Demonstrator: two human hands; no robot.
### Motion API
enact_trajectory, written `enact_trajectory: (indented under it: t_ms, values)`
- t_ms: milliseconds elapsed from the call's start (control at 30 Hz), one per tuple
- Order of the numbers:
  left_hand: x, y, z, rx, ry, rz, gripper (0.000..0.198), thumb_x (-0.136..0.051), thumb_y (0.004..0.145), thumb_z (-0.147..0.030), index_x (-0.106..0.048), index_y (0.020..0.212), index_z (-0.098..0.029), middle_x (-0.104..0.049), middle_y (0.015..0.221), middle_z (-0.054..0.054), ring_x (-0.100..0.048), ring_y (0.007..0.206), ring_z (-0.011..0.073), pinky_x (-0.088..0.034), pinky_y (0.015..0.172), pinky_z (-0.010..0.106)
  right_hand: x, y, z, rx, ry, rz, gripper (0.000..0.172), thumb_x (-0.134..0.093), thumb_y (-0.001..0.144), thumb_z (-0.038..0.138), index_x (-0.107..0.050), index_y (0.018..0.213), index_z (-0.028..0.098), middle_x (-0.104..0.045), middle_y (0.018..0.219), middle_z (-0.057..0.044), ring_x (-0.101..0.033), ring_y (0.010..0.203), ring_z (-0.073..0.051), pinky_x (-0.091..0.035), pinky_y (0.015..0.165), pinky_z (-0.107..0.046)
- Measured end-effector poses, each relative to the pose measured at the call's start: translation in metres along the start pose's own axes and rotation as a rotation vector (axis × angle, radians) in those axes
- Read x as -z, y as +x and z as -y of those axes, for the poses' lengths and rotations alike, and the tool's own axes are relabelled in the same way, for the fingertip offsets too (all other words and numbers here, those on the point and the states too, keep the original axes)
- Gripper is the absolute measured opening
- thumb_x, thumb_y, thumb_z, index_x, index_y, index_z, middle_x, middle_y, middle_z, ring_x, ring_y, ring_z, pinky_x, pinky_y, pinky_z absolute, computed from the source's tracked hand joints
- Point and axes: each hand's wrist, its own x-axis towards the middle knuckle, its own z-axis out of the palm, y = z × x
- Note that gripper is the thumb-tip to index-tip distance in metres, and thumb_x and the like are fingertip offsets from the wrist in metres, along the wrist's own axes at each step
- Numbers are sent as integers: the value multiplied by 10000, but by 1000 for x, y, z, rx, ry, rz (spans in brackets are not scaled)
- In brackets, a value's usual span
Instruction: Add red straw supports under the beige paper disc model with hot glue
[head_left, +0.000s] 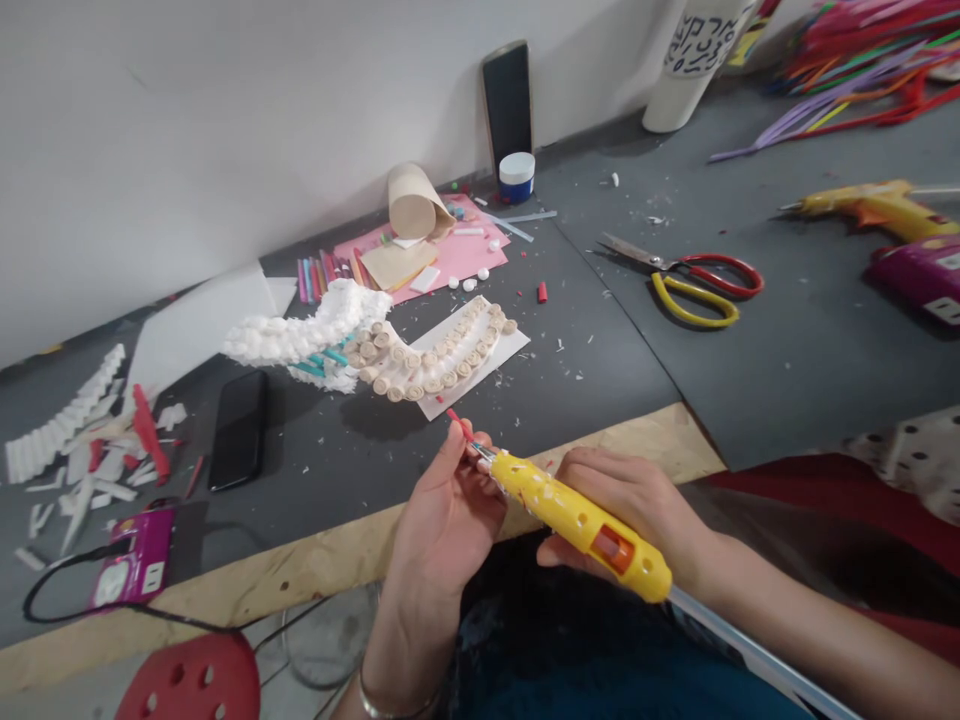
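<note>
Head view: I see my right hand closed around the yellow glue gun; my left hand pinches a red stick at the gun's 10 o'clock tip.

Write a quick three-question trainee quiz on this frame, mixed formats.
1. True or false: the right hand grips the yellow glue gun.
2. Multiple choice: what does the left hand pinch at the gun's nozzle? A) a small red piece B) a green bead C) a coin
3. Fill in: the scissors have one red handle and one ____ handle.
Key: 1 true; 2 A; 3 yellow.
</note>
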Motion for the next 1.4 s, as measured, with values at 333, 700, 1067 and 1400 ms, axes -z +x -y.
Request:
enact_trajectory:
  t_ms: [333,700,1067,1400]
  values:
    - [5,3,1,-13,6,9,119,-719,865,-213,-651,780,-165,-554,708,-24,-513,601,81,-472,589,210,-6,-6,-3,-51,25,-25,385,-627,914,508,-544,719,187,-512,634,5,-485,591,-130,-378,544,-275]
    - [5,3,1,-36,26,-3,167,-611,942,-222,-659,794,-160,-543,715,-12,-488,583,82,-448,568,209,-2,-5,-2,-19,-13,31,358,-646,911,479,-549,737,181,-531,640,-2,-505,599,-134,-392,547,-268]
    - [34,16,-18,-573,351,125,263,-884,663,-263,-673,766,-146,-529,684,-43,-433,562,50,-346,496,176,53,18,-65,-191,-457,-37,417,-624,877,591,-439,752,239,-468,714,-24,-457,625,-173,-320,557,-321]
    - [60,40,-33,-1105,941,-130,205,-781,762,-374,-746,854,-194,-722,870,28,-630,830,159,-460,808,270,81,55,-165,-261,-742,53,390,-726,806,514,-643,839,134,-597,809,-97,-579,678,-182,-409,590,-322]
